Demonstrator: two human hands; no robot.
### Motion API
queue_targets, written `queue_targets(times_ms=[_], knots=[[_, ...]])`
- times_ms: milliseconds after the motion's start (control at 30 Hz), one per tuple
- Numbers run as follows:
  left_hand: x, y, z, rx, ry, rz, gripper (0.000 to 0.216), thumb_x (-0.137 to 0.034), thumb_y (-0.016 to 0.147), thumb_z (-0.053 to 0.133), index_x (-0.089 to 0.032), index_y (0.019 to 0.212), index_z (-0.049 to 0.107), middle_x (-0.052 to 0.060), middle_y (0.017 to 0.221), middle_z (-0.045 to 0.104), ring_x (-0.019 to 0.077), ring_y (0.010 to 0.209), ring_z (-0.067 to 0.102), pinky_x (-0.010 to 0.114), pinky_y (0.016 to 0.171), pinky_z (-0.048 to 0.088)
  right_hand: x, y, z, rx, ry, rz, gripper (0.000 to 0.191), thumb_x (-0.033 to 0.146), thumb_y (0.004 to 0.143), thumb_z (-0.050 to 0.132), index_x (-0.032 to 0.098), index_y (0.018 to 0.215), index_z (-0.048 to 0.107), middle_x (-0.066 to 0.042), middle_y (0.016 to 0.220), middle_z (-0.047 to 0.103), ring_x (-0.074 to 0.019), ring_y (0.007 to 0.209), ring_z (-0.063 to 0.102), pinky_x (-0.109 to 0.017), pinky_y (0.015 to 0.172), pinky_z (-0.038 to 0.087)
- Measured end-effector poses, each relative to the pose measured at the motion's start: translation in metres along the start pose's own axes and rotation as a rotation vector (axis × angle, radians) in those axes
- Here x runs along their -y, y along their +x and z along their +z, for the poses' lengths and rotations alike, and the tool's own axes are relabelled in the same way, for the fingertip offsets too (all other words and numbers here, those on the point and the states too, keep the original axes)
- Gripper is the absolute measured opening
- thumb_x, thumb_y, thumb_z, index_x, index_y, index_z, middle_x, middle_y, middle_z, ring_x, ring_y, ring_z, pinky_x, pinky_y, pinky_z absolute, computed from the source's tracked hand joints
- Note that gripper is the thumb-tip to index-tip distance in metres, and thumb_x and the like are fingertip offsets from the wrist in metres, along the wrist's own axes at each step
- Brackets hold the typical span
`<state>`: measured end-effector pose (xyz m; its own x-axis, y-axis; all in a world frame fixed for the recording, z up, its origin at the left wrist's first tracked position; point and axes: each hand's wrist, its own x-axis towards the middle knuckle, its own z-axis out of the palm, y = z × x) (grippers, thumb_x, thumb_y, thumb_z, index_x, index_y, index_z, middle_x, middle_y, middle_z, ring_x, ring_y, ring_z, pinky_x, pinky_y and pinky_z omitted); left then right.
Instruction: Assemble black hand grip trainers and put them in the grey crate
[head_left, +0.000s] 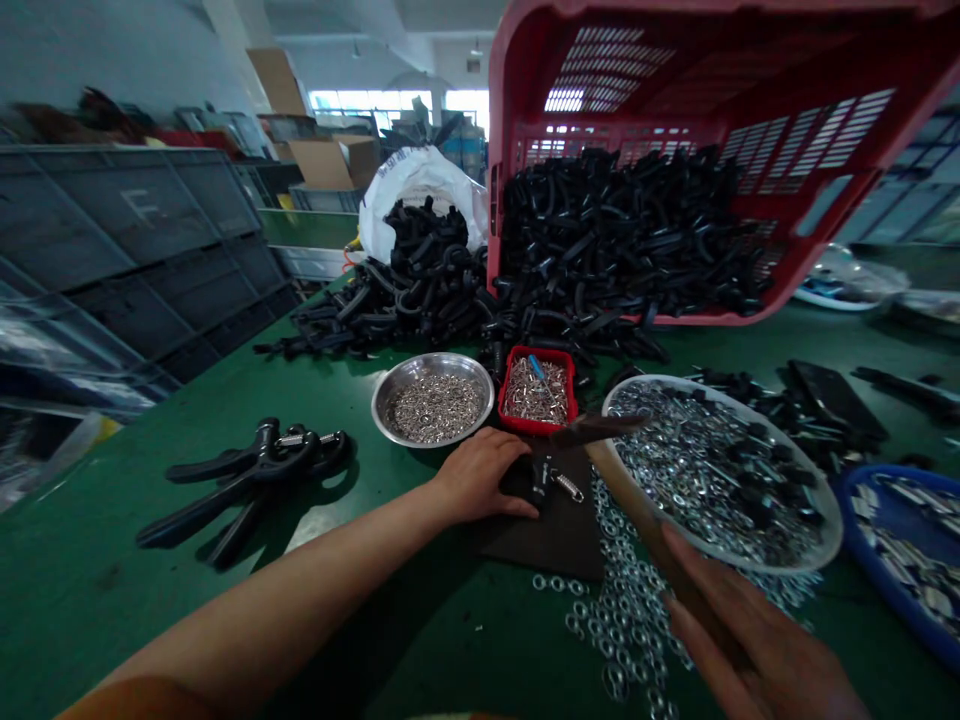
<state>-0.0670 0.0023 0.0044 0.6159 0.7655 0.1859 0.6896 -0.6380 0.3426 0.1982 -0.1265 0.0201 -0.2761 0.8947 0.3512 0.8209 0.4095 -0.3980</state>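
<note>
The black part [539, 482] lies on the dark pad [547, 550], just right of the left hand [480, 475], whose thumb and forefinger reach toward it from the left. That hand is much the nearer of the two. Thumb and forefinger stand apart, with something dark between them; I cannot tell whether they press on the part (the fingers hide some of it). The right hand [780, 640] is closed around the handle of a hammer [637, 510]. The handle slants from near right to far left, and its head, a little far and right of the part, lies roughly left to right; how high it hangs cannot be told.

The visible length of the part runs near to far, its far end tipped slightly right; which end is the front is unclear. Just right of it lies a spring [568, 487], its long axis slanting from far left to near right.

Beyond the pad sits the red tray [536, 427], with the bowl [381, 405] to its left. The white tub [832, 530] is to the right, and loose rings [626, 625] lie on its near left side.
</note>
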Motion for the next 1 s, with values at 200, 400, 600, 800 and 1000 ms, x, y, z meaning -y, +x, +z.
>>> queue_targets(times_ms=[200, 400, 600, 800, 1000], knots=[[-0.001, -0.004, 0.013, -0.120, 0.003, -0.086, 0.072, -0.067, 0.056, 0.059, -0.021, 0.110, 0.053, 0.007, 0.107, 0.053, 0.0253, 0.099, 0.046, 0.038, 0.086, 0.039, 0.013, 0.011, -0.011, -0.153, -0.193, -0.141, 0.059, 0.020, 0.082, 0.046, 0.030, 0.137, 0.026, -0.003, 0.119, 0.056, -0.0216, 0.094, 0.061, -0.029, 0.076, 0.053], [-0.003, -0.006, 0.010, -0.116, 0.025, -0.109, 0.071, -0.067, 0.056, 0.059, -0.020, 0.108, 0.053, 0.007, 0.106, 0.053, 0.0251, 0.098, 0.045, 0.037, 0.084, 0.039, 0.012, 0.013, -0.004, 0.014, -0.061, -0.180, 0.059, 0.016, 0.082, 0.044, 0.030, 0.136, 0.026, -0.003, 0.115, 0.059, -0.0177, 0.092, 0.062, -0.026, 0.073, 0.053], [-0.016, -0.004, 0.004, -0.098, 0.103, -0.156, 0.066, -0.064, 0.058, 0.059, -0.020, 0.107, 0.053, 0.008, 0.108, 0.053, 0.0282, 0.100, 0.045, 0.042, 0.085, 0.037, 0.000, 0.012, -0.012, 0.037, 0.348, 0.393, 0.056, 0.040, 0.074, 0.055, 0.024, 0.127, 0.045, -0.006, 0.081, 0.068, -0.0200, 0.060, 0.063, -0.027, 0.044, 0.052], [-0.026, 0.002, 0.004, -0.105, 0.016, -0.141, 0.059, -0.053, 0.060, 0.062, -0.016, 0.104, 0.051, 0.010, 0.104, 0.056, 0.0281, 0.098, 0.050, 0.041, 0.085, 0.038, -0.064, 0.020, -0.037, -0.019, 0.477, 0.759, 0.077, 0.048, 0.063, 0.063, 0.021, 0.130, 0.039, -0.005, 0.061, 0.062, -0.0199, 0.044, 0.055, -0.032, 0.040, 0.044], [-0.033, -0.010, -0.014, -0.144, -0.306, -0.252, 0.068, -0.063, 0.055, 0.062, -0.018, 0.102, 0.044, 0.006, 0.089, 0.059, 0.0217, 0.075, 0.058, 0.034, 0.065, 0.045, -0.104, 0.042, -0.047, -0.027, -0.119, 0.473, 0.040, 0.058, 0.056, 0.061, 0.024, 0.075, 0.068, -0.019, 0.082, 0.062, -0.0330, 0.077, 0.059, -0.051, 0.074, 0.039]])
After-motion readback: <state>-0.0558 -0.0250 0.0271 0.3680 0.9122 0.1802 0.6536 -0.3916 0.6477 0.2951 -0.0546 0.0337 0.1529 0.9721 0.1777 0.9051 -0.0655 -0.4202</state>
